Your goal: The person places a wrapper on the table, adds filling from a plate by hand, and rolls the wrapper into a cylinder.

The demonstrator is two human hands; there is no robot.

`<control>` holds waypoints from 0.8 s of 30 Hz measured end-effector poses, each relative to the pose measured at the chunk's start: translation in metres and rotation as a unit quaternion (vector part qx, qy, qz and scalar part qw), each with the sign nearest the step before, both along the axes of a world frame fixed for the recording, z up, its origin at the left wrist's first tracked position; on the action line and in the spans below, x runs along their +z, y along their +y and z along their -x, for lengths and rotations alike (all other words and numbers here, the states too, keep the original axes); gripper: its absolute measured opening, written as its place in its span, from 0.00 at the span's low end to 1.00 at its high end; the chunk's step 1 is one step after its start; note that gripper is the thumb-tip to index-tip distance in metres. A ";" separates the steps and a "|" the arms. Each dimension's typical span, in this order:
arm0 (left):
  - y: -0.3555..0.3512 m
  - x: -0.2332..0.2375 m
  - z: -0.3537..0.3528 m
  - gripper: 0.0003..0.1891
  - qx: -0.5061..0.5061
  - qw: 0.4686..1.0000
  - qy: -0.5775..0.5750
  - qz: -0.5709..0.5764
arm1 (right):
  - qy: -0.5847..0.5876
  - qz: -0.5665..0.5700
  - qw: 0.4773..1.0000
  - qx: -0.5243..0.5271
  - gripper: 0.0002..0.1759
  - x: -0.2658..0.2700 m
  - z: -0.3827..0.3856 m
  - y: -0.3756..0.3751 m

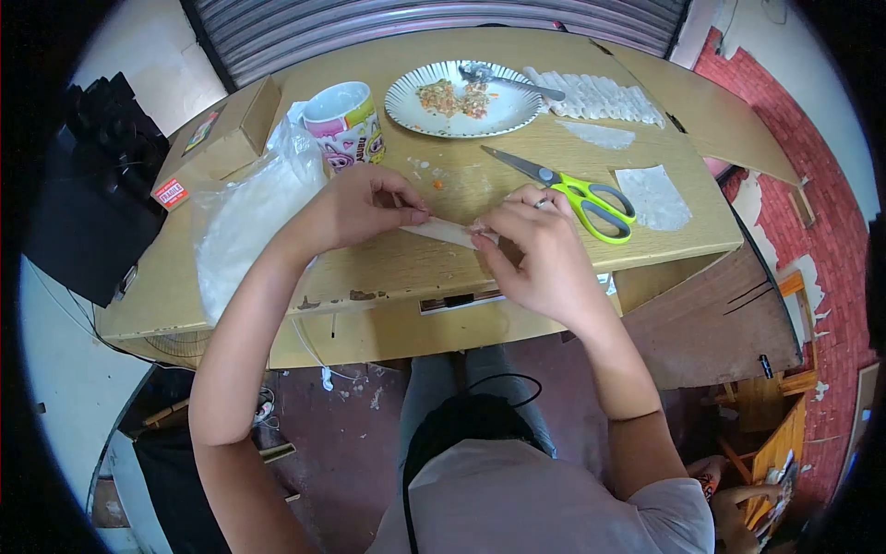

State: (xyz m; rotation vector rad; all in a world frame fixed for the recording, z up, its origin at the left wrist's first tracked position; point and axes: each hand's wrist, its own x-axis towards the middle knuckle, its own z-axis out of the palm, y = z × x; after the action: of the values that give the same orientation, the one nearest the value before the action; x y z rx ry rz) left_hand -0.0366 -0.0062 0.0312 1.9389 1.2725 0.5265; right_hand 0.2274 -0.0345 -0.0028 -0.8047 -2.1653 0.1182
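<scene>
A thin pale wrapper roll (pixel 443 232) lies between my hands near the table's front edge. My left hand (pixel 374 205) pinches its left end, and my right hand (pixel 531 242) has its fingers closed round the right end. Just right of my right hand are green-handled scissors (pixel 583 198), blades pointing up-left. Behind them, a white fluted plate (pixel 406 109) holds chopped filling (pixel 455 98) and a spoon (pixel 526 83). Several finished rolls (pixel 600 95) lie in a row at the plate's right. Wrapper pieces (pixel 598 135) (pixel 653 197) rest on the table.
On the left of the wooden table (pixel 692 226) stand a plastic bag (pixel 254 217), a patterned mug (pixel 343 125) and a cardboard box (pixel 217 138). Black equipment (pixel 88 185) is at the far left. Part of another person (pixel 729 508) shows at the lower right.
</scene>
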 end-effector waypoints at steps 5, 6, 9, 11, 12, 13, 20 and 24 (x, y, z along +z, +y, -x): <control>-0.008 -0.013 -0.006 0.07 -0.006 0.972 -0.011 -0.235 | -0.009 -0.028 1.000 -0.005 0.06 -0.005 0.003 0.002; -0.010 -0.014 -0.005 0.07 -0.007 0.972 -0.011 -0.235 | -0.009 -0.028 1.000 -0.006 0.06 -0.005 0.003 0.001; -0.016 -0.012 0.000 0.08 -0.047 0.919 0.140 -0.365 | -0.014 -0.056 0.998 -0.011 0.09 -0.003 0.005 -0.001; -0.020 -0.008 0.003 0.10 -0.085 0.897 0.161 -0.402 | -0.093 -0.075 0.992 -0.038 0.10 -0.001 0.006 -0.002; -0.020 -0.008 0.003 0.10 -0.084 0.897 0.160 -0.403 | -0.094 -0.076 0.992 -0.038 0.10 -0.001 0.006 -0.001; -0.020 -0.008 0.001 0.10 -0.088 0.899 0.156 -0.400 | -0.107 -0.071 0.991 -0.035 0.10 -0.001 0.006 0.001; -0.012 -0.016 0.000 0.14 -0.097 0.915 0.144 -0.364 | -0.074 0.029 0.997 0.021 0.14 0.003 0.000 0.020; -0.015 -0.014 -0.004 0.13 -0.083 0.928 0.126 -0.342 | -0.025 0.016 0.994 0.107 0.14 0.005 -0.002 0.034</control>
State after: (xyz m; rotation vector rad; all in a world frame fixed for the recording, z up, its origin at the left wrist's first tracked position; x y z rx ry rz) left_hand -0.0327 -0.0211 0.0173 2.7429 1.1464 0.7176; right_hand 0.2299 -0.0008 0.0024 -0.5979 -2.2974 0.2453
